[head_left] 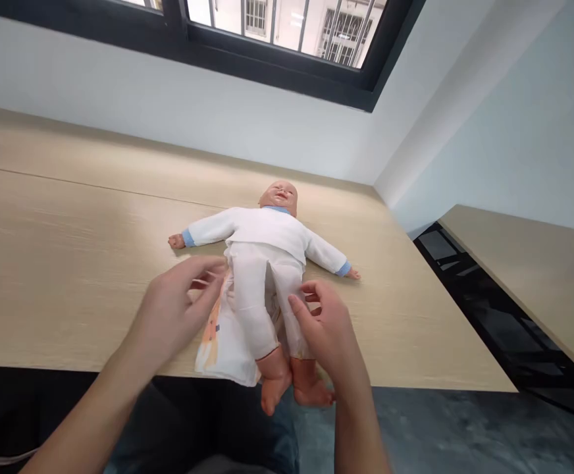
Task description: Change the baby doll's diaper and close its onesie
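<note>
A baby doll (280, 197) lies on its back on the table, head toward the wall and arms spread. It wears a white long-sleeved top (267, 227) with blue collar and cuffs. White fabric covers its legs (253, 303), and the bare feet (274, 375) reach over the near table edge. Partly under the doll lies a white cloth (225, 352) with an orange print. My left hand (181, 296) is at the doll's hip beside this cloth, fingers bent and thumb apart. My right hand (324, 313) is by the other leg, fingers curled loosely, thumb apart.
The pale wooden table (70, 263) has a seam running along its far side. Beyond it stand a white wall and a dark-framed window (277, 59). A second wooden tabletop (528, 263) with a black frame stands to the right, across a gap.
</note>
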Tool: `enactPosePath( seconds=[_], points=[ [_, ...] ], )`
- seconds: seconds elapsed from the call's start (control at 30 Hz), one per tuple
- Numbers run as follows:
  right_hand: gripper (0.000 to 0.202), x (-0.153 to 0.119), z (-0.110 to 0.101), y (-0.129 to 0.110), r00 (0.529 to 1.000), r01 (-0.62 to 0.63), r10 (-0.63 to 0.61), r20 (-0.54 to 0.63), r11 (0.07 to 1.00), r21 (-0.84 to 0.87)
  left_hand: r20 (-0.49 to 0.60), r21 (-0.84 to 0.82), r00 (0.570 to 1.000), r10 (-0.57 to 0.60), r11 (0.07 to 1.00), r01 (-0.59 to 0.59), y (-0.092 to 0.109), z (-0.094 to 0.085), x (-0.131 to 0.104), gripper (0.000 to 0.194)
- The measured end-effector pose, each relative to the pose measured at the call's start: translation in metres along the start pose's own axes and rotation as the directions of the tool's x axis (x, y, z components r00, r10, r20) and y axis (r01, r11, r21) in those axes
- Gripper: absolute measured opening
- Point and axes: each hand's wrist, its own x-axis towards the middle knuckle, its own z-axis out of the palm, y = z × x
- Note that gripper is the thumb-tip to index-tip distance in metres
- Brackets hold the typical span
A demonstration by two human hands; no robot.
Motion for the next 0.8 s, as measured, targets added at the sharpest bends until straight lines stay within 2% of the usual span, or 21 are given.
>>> enactPosePath(
  seconds=[0.1,0.2,0.27,0.3,0.37,0.43,0.47,0.53,0.6,0.67,0.73,0.8],
  points=[
    [0.029,-0.010,0.016,-0.017,0.996,0.078,-0.083,-0.044,0.993,-0.090,0.230,0.013,0.971,-0.069,0.998,0.068,-0.015,0.011,0.034,0.040],
    [0.059,-0.017,0.035,-0.033,0.994,0.078,-0.063,0.089,0.981,-0.180,0.406,0.049,0.912,-0.061,0.998,0.045,-0.023,0.021,0.041,0.040],
    [0.074,-0.020,0.043,-0.035,0.988,0.046,-0.011,0.151,0.973,-0.227,0.429,0.102,0.903,-0.024,0.995,-0.022,-0.028,0.026,0.030,0.040],
    [0.075,-0.021,0.044,-0.033,0.987,0.041,-0.004,0.163,0.974,-0.225,0.423,0.130,0.906,-0.003,0.990,-0.057,-0.031,0.028,0.022,0.042],
    [0.064,-0.024,0.040,-0.025,0.987,0.067,-0.042,0.153,0.985,-0.162,0.399,0.161,0.916,0.045,0.980,-0.118,-0.039,0.027,0.008,0.048],
    [0.042,-0.030,0.028,-0.016,0.992,0.109,-0.106,0.069,0.993,-0.048,0.335,0.208,0.933,0.129,0.956,-0.207,-0.046,0.022,0.000,0.057],
    [0.033,-0.034,0.022,-0.014,0.991,0.129,-0.129,0.015,0.992,0.013,0.314,0.240,0.929,0.195,0.931,-0.276,-0.047,0.019,-0.001,0.062],
    [0.022,-0.042,0.013,-0.015,0.988,0.153,-0.150,-0.032,0.981,0.118,0.339,0.285,0.877,0.341,0.851,-0.442,-0.045,0.016,0.002,0.069],
    [0.021,-0.049,0.011,-0.022,0.987,0.148,-0.156,0.034,0.974,0.173,0.431,0.277,0.780,0.454,0.756,-0.593,-0.036,0.018,0.009,0.073],
    [0.022,-0.052,0.017,-0.029,0.984,0.109,-0.128,0.127,0.983,0.151,0.495,0.246,0.705,0.509,0.696,-0.675,-0.025,0.023,0.015,0.074],
    [0.024,-0.051,0.025,-0.032,0.986,0.064,-0.076,0.146,0.994,0.086,0.505,0.211,0.681,0.530,0.689,-0.693,-0.017,0.027,0.018,0.067],
    [0.028,-0.048,0.031,-0.030,0.992,0.035,-0.039,0.119,0.999,0.033,0.492,0.173,0.697,0.523,0.725,-0.666,-0.016,0.024,0.018,0.057]
  ],
)
